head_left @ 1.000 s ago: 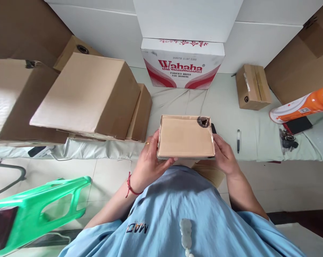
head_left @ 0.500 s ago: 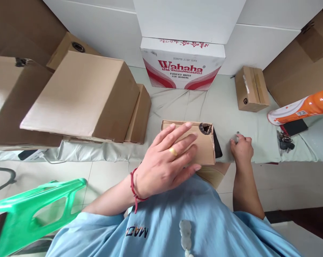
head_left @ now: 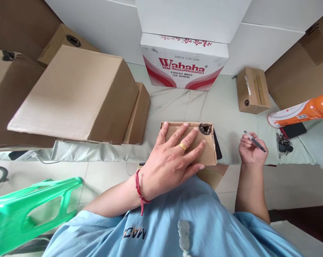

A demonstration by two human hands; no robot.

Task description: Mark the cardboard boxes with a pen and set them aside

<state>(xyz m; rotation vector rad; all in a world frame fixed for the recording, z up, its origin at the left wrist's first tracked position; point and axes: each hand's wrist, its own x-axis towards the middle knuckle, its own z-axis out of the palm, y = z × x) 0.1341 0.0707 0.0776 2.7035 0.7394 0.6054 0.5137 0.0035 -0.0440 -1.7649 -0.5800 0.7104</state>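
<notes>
My left hand [head_left: 174, 160], with a gold ring and a red cord bracelet, lies spread with its fingers apart on a small cardboard box [head_left: 208, 150] at the near edge of the cloth-covered table. A dark-edged hole shows at the box's far right corner. Part of a flat black object [head_left: 217, 146] sticks out from the box's right side. To the right, my right hand [head_left: 252, 150] is turned palm up, with its fingers curled round a pen [head_left: 255, 141] that has a clear barrel and a dark end.
Large cardboard boxes [head_left: 67, 96] stand at the left. A Wahaha carton [head_left: 183, 67] stands at the back, a small taped box [head_left: 252, 89] back right. An orange bottle [head_left: 303, 110] and keys [head_left: 284, 142] lie at the right. A green stool [head_left: 38, 203] stands lower left.
My right hand has moved slightly right and turned palm up, bringing the pen into clear view. The fingers of my left hand have spread wider over the box.
</notes>
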